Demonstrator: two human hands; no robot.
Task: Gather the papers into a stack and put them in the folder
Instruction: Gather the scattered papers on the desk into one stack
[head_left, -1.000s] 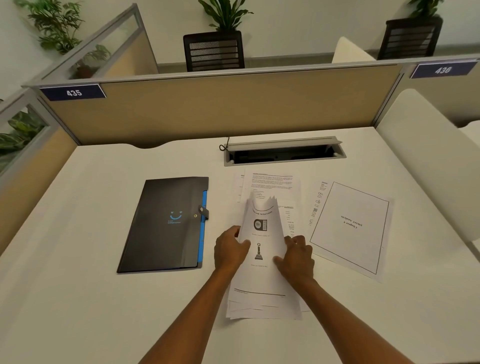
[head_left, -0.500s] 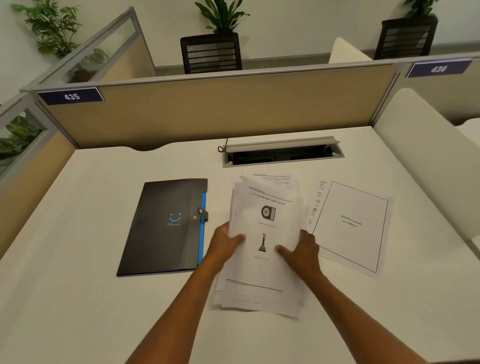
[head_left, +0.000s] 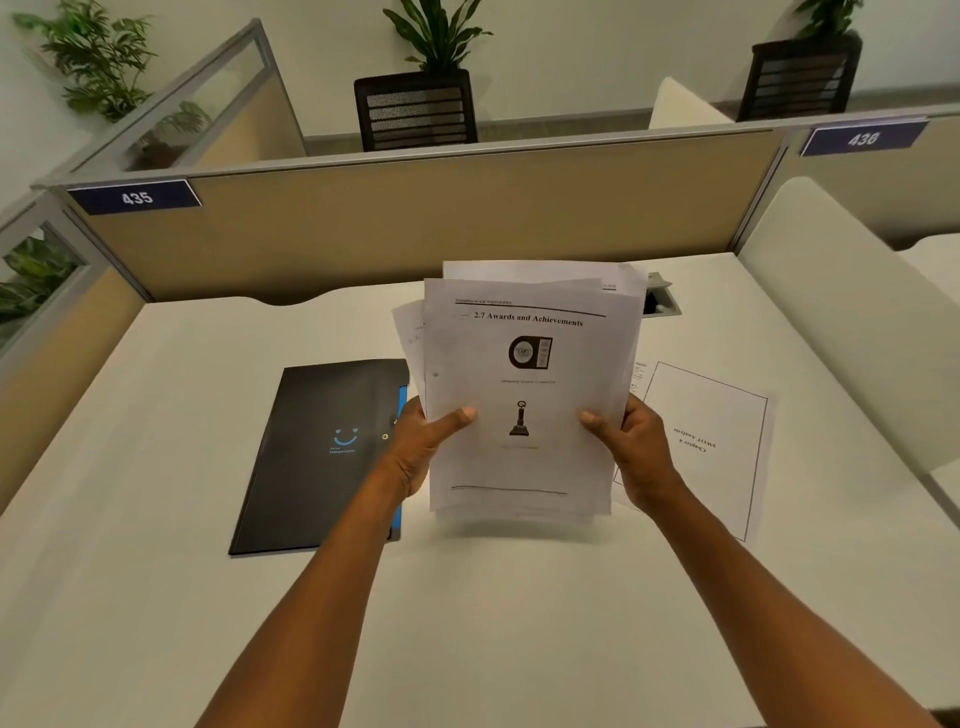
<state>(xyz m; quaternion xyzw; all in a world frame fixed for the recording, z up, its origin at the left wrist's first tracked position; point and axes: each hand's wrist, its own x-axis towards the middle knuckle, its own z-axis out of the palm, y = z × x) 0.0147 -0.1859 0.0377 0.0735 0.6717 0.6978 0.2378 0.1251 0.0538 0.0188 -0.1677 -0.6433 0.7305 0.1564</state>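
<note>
So, I've got both hands on the bundle of papers (head_left: 524, 395), lifted upright off the desk (head_left: 156, 571) w/ the printed "Awards and Achievements" page facing me; left hand (head_left: 415, 447) pinches the left edge, thumb on the front and fingers behind; right hand (head_left: 636, 447) does the same on the right edge. Held this way, I judge, so the bottom edges can drop and be tapped square; the sheets aren't aligned yet, w/ corners fanning out at the top and at the left side. Whether the bottom edge touches the desk I can't tell; there's a shadow right under it.

Folder (head_left: 322, 457) lies shut at approx 9 o'clock from the bundle, flat on the desk, blue strip and snap toward the papers; handy for the left hand once the stack's square. One loose sheet (head_left: 706, 441) w/ a framed border is flat at 3 o'clock, partly behind my right hand; not gathered yet, so the stack's incomplete.

Vs half a sec ago: the bundle lay flat on the desk under my hands, palms pressing from above; now it's raised and tilted up toward me, grip shifted to the side edges; the sheet that peeked out at 12 o'clock has been swept into the bundle. Folder and loose sheet haven't moved.
</note>
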